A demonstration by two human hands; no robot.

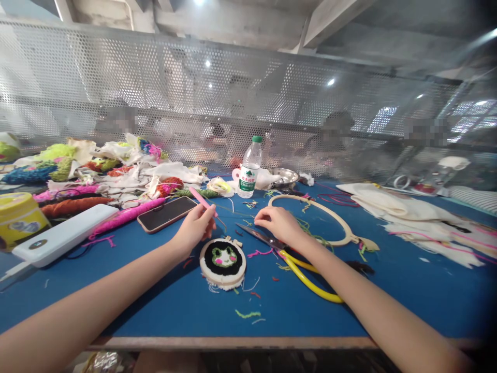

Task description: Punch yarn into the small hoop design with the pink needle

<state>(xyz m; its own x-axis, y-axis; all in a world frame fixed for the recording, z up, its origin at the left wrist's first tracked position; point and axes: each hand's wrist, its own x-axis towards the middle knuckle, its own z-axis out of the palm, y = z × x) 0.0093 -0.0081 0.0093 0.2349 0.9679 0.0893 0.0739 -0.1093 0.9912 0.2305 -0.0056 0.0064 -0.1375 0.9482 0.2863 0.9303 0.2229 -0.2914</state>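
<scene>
In my left hand (196, 228) is a punch needle with a pink handle (199, 197), its thin tip slanting down to the right. Just below it a small round embroidery hoop (243, 272) lies on the table, with a frog face (224, 257) in green, white and pink on black. My right hand (280, 223) has thumb and fingers pinched together above the blades of the yellow-handled scissors (310, 282). A faint thread seems to run between my hands; what the right fingertips hold is too small to make out.
A larger wooden hoop (341, 220) lies right of my right hand. Behind stand a water bottle (248, 173) and a metal bowl (285, 177). On the left are a phone (167, 213), a white case (68, 235), a yellow tub (21, 220) and heaped yarn. White cloth (399, 207) lies right.
</scene>
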